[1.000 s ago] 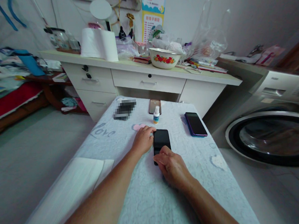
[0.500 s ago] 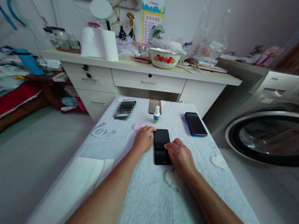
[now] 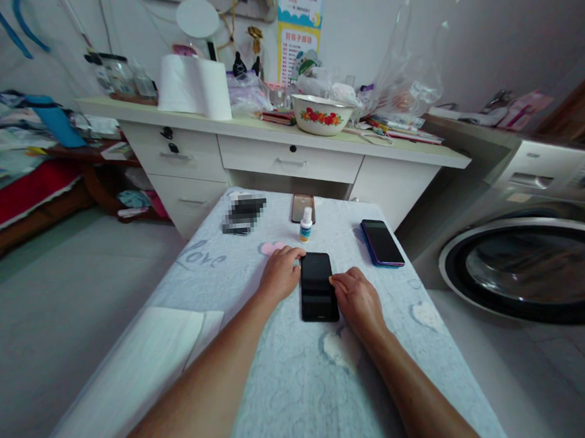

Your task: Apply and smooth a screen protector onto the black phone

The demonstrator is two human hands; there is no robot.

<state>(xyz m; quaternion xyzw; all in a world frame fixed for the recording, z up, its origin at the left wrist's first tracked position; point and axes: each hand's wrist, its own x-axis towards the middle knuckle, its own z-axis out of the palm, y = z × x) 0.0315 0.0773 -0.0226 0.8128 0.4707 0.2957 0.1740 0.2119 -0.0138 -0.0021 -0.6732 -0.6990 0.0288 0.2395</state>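
Note:
A black smartphone [image 3: 318, 287] lies screen up on the cloth-covered table. At its upper left corner and side, my left hand [image 3: 281, 273] grips the edge with bent fingers. My right hand [image 3: 359, 300] is closed in a pinch by the phone's right edge; whatever may be between its fingertips is too small to make out. Just beyond the phone stands a small white spray bottle [image 3: 306, 226] with a blue and yellow label. A pink heart-shaped piece [image 3: 273, 248] lies beside my left fingers.
Another phone [image 3: 383, 243] in a bluish-purple case lies at right. A brownish phone case [image 3: 302, 208] lies behind the bottle, and a blurred-out dark object [image 3: 245, 214] at far left. A white desk [image 3: 288, 162] stands beyond; a washing machine [image 3: 528, 229] is at right.
My right hand has slid a little to the right, from over the screen to the phone's right edge, still pinched. My left hand and the phone have stayed in place.

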